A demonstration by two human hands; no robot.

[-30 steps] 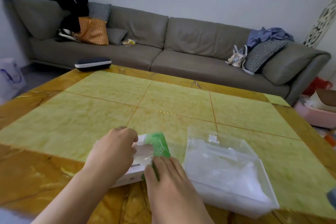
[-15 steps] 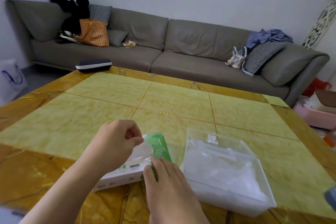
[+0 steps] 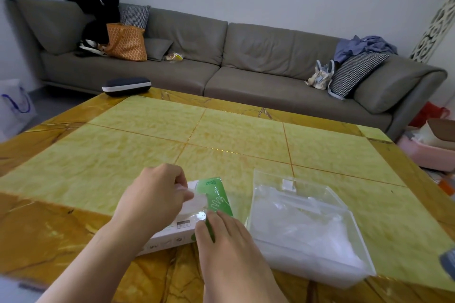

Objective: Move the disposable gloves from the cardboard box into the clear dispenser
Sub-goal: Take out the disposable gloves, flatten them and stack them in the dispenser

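Lifted a little since a moment ago, the left hand (image 3: 155, 200) pinches a thin glove (image 3: 197, 203) half out of the cardboard box (image 3: 177, 226), steadied by the right hand's (image 3: 226, 248) flat fingers, while the clear dispenser (image 3: 307, 226) to the right seemingly holds many already.

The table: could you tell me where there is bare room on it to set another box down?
The broad yellow-green tiles of the table lie bare between the dark case at the far edge and the items near you. The near edge is crowded: left hand and right hand on the glove box, with the clear dispenser just right of it.
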